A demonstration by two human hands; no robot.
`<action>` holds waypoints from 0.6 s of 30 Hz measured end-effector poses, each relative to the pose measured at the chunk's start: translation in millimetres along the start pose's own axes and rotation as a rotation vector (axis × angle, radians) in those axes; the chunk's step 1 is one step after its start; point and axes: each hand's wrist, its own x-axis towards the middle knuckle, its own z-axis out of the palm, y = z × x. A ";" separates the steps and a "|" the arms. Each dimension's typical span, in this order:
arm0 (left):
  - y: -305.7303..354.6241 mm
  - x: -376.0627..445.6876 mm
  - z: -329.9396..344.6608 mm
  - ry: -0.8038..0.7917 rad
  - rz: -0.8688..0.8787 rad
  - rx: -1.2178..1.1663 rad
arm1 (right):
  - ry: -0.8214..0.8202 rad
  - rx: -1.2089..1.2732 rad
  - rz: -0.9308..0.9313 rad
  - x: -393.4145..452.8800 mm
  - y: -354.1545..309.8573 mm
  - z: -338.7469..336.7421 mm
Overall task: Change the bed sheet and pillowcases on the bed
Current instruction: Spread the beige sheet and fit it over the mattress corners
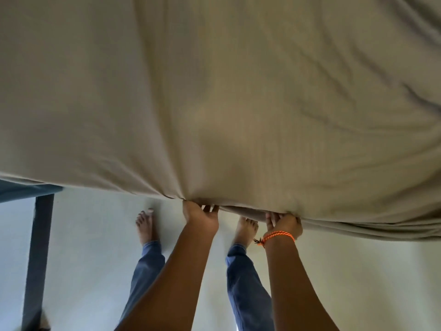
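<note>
Two bare forearms come up from the bottom of the frame, closest to the lens, and both reach the near edge of the bed sheet [214, 91]. Left hand [201, 215] is curled around a bunched bit of that edge at lower centre, fingers hooked under the fabric, so creases fan out from the spot. Right hand [285, 224] sits just to the right of it, also gripping the edge, fingers tucked under the hem. An orange braided bracelet [278, 236] wraps that wrist.

So the sheet is a beige-grey one and it fills pretty much the whole upper two thirds of the picture. Its near edge runs roughly left to right across the frame, sagging a little lower toward the right side. Long axis looks like it goes the same way, left to right, though the far edges are cut off so can't say for sure. Right part is more wrinkled, left part fairly smooth.

Below the edge there's open pale floor [358, 283] on both sides of the arms. Bare feet and blue jeans [248, 287] stand there, close under the hem. A dark bed leg [39, 259] drops down at lower left.
</note>
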 end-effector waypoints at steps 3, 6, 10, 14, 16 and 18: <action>-4.5 7.6 17.0 -0.074 -0.030 -0.193 | -0.169 0.107 0.187 8.0 -6.8 -11.0; -10.6 7.1 28.2 0.005 -0.074 -0.291 | -0.292 0.172 0.274 14.9 -9.9 -20.7; -16.1 6.4 31.1 0.016 -0.026 -0.273 | -0.308 0.230 0.350 24.6 -12.3 -23.0; -17.6 12.2 28.1 -0.009 0.014 -0.234 | -0.272 0.255 0.375 29.2 -14.2 -13.1; -20.8 11.8 22.7 0.002 0.023 -0.217 | -0.258 0.319 0.390 30.6 -10.0 -11.0; -23.8 9.9 14.6 0.031 0.022 -0.238 | -0.279 0.425 0.435 30.4 -1.5 -12.6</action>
